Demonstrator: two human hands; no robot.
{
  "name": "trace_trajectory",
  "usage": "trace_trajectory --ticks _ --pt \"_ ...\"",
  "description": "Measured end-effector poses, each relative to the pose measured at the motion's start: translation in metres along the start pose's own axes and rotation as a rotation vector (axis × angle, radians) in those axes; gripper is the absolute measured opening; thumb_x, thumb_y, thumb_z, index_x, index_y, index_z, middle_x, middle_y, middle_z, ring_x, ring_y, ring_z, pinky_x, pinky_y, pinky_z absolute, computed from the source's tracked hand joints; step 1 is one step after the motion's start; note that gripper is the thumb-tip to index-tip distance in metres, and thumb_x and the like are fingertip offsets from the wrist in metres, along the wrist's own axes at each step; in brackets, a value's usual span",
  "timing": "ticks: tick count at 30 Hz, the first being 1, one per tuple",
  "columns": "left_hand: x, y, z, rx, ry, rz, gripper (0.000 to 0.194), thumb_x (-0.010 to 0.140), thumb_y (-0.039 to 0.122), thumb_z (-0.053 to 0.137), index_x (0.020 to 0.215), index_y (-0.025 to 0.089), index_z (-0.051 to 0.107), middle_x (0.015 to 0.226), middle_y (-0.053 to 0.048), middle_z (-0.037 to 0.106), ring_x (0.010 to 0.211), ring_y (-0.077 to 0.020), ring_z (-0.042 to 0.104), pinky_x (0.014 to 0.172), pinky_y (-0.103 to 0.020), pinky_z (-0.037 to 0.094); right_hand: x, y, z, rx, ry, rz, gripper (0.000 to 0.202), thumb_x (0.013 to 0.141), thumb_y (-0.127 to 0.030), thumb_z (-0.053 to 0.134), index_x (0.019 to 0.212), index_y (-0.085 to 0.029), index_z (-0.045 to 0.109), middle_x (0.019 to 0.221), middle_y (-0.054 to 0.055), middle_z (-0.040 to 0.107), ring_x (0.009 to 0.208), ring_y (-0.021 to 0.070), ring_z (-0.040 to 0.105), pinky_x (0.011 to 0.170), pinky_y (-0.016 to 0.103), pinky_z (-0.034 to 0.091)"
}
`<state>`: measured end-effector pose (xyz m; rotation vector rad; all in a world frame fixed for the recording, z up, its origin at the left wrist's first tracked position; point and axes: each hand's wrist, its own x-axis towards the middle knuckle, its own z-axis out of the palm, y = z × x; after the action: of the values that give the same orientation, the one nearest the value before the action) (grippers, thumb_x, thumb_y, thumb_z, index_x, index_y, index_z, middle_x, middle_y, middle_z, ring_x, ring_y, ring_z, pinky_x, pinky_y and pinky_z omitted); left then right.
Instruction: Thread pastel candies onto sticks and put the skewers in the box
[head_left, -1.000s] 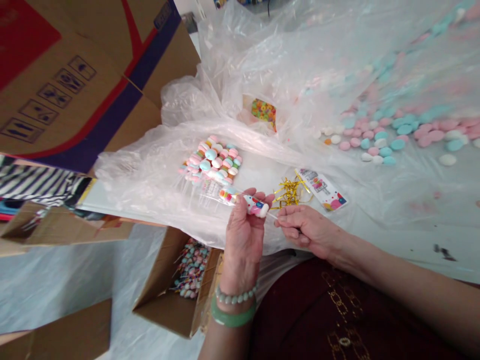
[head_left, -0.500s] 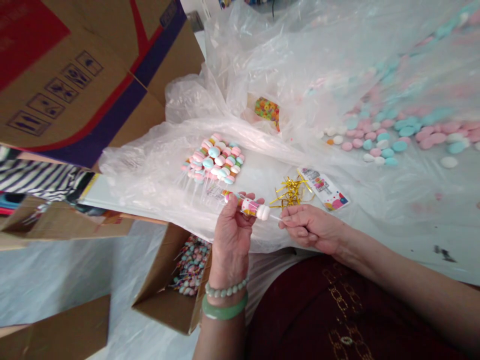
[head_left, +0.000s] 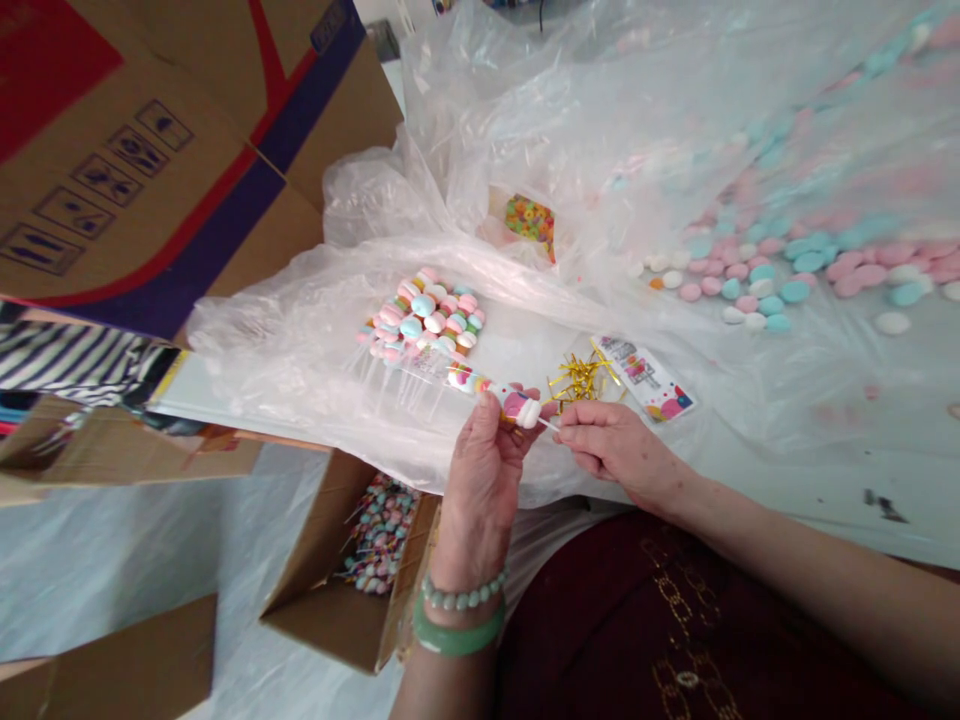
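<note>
A wrapped marshmallow skewer (head_left: 469,380) lies across the fingers of my left hand (head_left: 491,450), which is closed round its wrapper near the white end. My right hand (head_left: 611,445) pinches the thin white stick at the skewer's right end. Gold twist ties (head_left: 581,380) lie just beyond my right hand, beside a stack of printed bags (head_left: 649,378). Up and left of my hands rests a pile of marshmallow skewers (head_left: 427,315), their sticks pointing toward the table's near edge.
Loose pink, blue and white marshmallows (head_left: 795,270) are spread on plastic sheeting at the right. A large carton (head_left: 202,150) stands at upper left. An open box (head_left: 300,590) below the table edge holds many skewers. A colourful packet (head_left: 531,220) lies behind.
My left hand has moved slightly right, closer to my right hand. More of the skewer and its clear wrapper now shows beyond the left fingers.
</note>
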<state>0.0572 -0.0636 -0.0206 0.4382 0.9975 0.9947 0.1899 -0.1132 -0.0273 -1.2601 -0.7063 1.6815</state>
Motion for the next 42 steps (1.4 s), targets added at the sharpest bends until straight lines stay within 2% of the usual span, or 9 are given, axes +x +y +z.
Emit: trace_trajectory --ticks 3,9,14,19,25,32,36,39,42 --pt "0.004 0.005 -0.005 -0.047 -0.01 -0.086 0.026 0.085 0.038 0.059 0.09 0.013 0.064 0.09 -0.009 0.07 0.089 -0.0231 0.068 0.085 -0.039 0.053 -0.003 -0.001 0.0 -0.093 -0.001 -0.042 0.018 0.077 -0.027 0.055 0.062 -0.018 0.051 0.043 -0.008 0.041 0.04 0.0051 0.03 0.039 0.02 0.019" --pt "0.014 0.017 -0.017 -0.216 -0.138 -0.059 0.036 0.083 0.048 0.058 0.104 0.019 0.064 0.106 -0.008 0.068 0.108 -0.0255 0.061 0.097 -0.045 0.046 -0.006 0.0 0.0 -0.052 -0.068 -0.002 0.014 0.077 -0.026 0.055 0.065 -0.018 0.053 0.043 -0.008 0.038 0.039 0.0054 0.027 0.04 0.021 0.018" --pt "0.013 0.018 -0.012 -0.214 -0.162 0.055 0.02 0.084 0.04 0.06 0.092 0.023 0.066 0.081 0.0 0.069 0.087 -0.019 0.067 0.09 -0.039 0.05 -0.005 -0.002 0.003 -0.112 -0.069 0.009 0.016 0.077 -0.025 0.054 0.062 -0.018 0.051 0.042 -0.008 0.038 0.04 0.0064 0.028 0.041 0.022 0.019" --pt "0.005 0.007 0.0 -0.154 -0.175 0.033 0.022 0.082 0.041 0.063 0.08 0.019 0.065 0.067 0.001 0.063 0.071 -0.0166 0.066 0.086 -0.038 0.051 -0.004 -0.003 0.01 -0.302 -0.009 -0.161 0.026 0.079 -0.022 0.05 0.054 -0.019 0.044 0.046 -0.006 0.042 0.047 0.0083 0.038 0.049 0.022 0.029" --pt "0.005 0.005 -0.002 -0.198 -0.121 -0.056 0.027 0.084 0.045 0.058 0.083 0.019 0.065 0.071 0.0 0.064 0.07 -0.0148 0.064 0.085 -0.037 0.05 -0.002 0.004 0.008 -0.389 0.041 -0.191 0.026 0.082 -0.02 0.047 0.056 -0.02 0.044 0.048 -0.006 0.041 0.05 0.0097 0.04 0.054 0.023 0.03" --pt "0.007 0.005 -0.006 -0.145 -0.036 -0.012 0.026 0.084 0.041 0.06 0.087 0.016 0.066 0.084 -0.005 0.068 0.087 -0.0215 0.068 0.09 -0.041 0.049 0.004 0.02 0.0 -0.775 0.141 -0.388 0.023 0.088 -0.022 0.046 0.065 -0.02 0.05 0.061 -0.003 0.048 0.06 0.0118 0.046 0.059 0.025 0.029" --pt "0.004 -0.004 -0.003 -0.107 0.008 -0.023 0.026 0.086 0.038 0.058 0.085 0.013 0.064 0.082 -0.007 0.068 0.084 -0.0207 0.068 0.089 -0.04 0.05 0.004 0.023 0.0 -0.93 0.157 -0.451 0.022 0.091 -0.024 0.043 0.072 -0.02 0.053 0.067 0.0 0.054 0.065 0.0137 0.051 0.063 0.026 0.032" --pt "0.001 -0.011 0.002 -0.123 -0.006 -0.055 0.026 0.089 0.036 0.053 0.085 0.013 0.063 0.078 -0.006 0.067 0.077 -0.0166 0.067 0.084 -0.034 0.052 0.004 0.024 0.002 -0.949 0.128 -0.483 0.02 0.092 -0.025 0.042 0.078 -0.02 0.055 0.074 0.002 0.059 0.068 0.0145 0.054 0.064 0.026 0.035" --pt "-0.002 -0.017 0.006 -0.172 -0.073 -0.172 0.032 0.092 0.039 0.047 0.084 0.012 0.063 0.075 -0.006 0.066 0.074 -0.0133 0.065 0.078 -0.026 0.052 0.004 0.024 0.002 -0.855 0.117 -0.507 0.019 0.092 -0.025 0.043 0.081 -0.019 0.057 0.08 0.004 0.061 0.073 0.0147 0.057 0.066 0.025 0.038"
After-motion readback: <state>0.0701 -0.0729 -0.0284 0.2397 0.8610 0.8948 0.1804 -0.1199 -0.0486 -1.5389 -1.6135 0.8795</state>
